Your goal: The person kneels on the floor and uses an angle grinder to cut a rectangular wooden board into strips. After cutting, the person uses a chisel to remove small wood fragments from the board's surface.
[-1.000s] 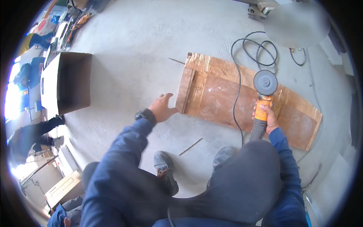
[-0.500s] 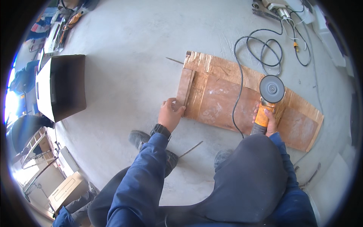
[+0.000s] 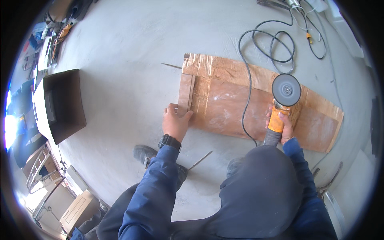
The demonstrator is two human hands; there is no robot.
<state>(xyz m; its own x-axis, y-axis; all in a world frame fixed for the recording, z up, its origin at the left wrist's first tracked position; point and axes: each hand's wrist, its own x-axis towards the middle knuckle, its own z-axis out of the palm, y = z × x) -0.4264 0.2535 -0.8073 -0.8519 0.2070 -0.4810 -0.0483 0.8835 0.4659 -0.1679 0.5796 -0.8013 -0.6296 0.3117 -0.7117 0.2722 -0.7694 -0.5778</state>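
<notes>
Person's right hand (image 3: 287,130) grasping orange body of angle grinder (image 3: 277,120), held over wooden board (image 3: 228,106) lying on floor (image 3: 128,80); left hand (image 3: 175,123) at board's left end, fingers curled by edge, cannot tell how firmly; grinder likely dense, head-heavy, best gripped round body, clear of disc (image 3: 286,90); board looks stiff, perhaps splintery, smudged face maybe slippery, best taken by edges
</notes>
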